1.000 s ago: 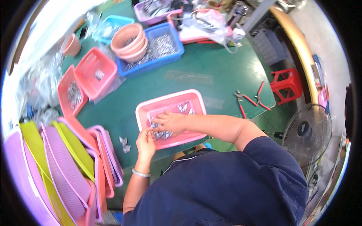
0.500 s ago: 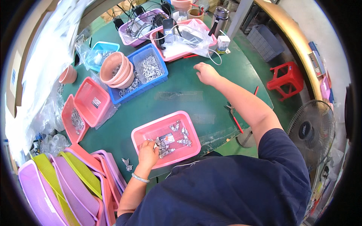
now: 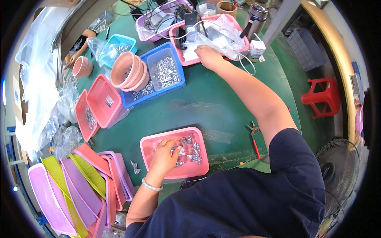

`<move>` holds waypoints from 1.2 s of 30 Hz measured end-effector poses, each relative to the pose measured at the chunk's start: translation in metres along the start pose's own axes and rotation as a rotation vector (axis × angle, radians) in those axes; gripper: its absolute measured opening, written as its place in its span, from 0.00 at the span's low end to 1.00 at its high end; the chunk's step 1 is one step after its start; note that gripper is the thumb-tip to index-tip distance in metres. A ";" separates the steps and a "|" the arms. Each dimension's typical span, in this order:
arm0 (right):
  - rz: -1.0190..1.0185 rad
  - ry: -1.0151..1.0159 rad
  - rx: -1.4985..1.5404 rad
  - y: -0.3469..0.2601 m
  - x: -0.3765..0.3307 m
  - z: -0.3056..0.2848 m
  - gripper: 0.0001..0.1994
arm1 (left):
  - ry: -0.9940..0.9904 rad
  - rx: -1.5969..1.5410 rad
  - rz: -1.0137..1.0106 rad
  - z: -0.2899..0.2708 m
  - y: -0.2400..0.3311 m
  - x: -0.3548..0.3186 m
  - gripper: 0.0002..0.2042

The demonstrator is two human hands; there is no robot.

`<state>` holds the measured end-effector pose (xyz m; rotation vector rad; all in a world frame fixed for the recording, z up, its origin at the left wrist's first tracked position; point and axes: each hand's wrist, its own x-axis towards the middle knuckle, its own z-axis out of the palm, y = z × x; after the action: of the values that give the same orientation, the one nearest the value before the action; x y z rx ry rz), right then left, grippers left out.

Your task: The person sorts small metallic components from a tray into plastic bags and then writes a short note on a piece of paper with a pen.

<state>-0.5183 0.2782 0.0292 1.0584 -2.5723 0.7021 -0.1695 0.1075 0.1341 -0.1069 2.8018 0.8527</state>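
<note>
The left hand (image 3: 164,152) lies fingers bent on the metal parts (image 3: 189,148) in the near pink tray (image 3: 174,171); whether it pinches one I cannot tell. The right hand (image 3: 209,56) rests, fingers curled, on a clear bag (image 3: 222,33) in the far pink tray (image 3: 179,53), beside a blue tray (image 3: 176,81).

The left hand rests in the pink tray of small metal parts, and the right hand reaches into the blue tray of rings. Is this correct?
Not quite. In the head view the right hand reaches the far pink tray with the clear plastic bag, not the blue tray. The left hand does rest in the near pink tray.
</note>
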 end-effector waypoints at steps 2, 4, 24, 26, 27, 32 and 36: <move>0.080 -0.161 -0.085 0.003 0.021 0.008 0.08 | 0.006 -0.026 -0.043 -0.004 0.003 -0.008 0.15; 0.143 -0.299 -0.145 -0.010 0.036 0.001 0.11 | 0.022 -0.075 -0.118 -0.012 0.011 -0.019 0.15; 0.314 0.082 1.585 -0.067 0.016 -0.099 0.05 | 0.230 -0.542 -0.345 -0.011 -0.010 -0.042 0.16; 0.305 0.060 1.815 -0.107 0.010 -0.120 0.05 | 0.328 -0.650 -0.194 -0.021 -0.008 -0.025 0.26; 0.306 0.023 1.891 -0.124 0.009 -0.124 0.05 | 0.301 -0.704 -0.200 -0.032 -0.003 -0.016 0.33; 0.384 -0.128 2.214 -0.192 -0.006 -0.122 0.04 | 0.350 -0.599 -0.039 -0.057 0.020 0.013 0.26; 0.377 -0.138 2.124 -0.219 -0.019 -0.116 0.09 | 0.264 -0.986 -0.151 -0.061 0.012 -0.009 0.10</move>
<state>-0.3413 0.2157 0.1921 0.6814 -1.1080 3.6088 -0.1729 0.0835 0.1925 -0.5948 2.2387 2.1948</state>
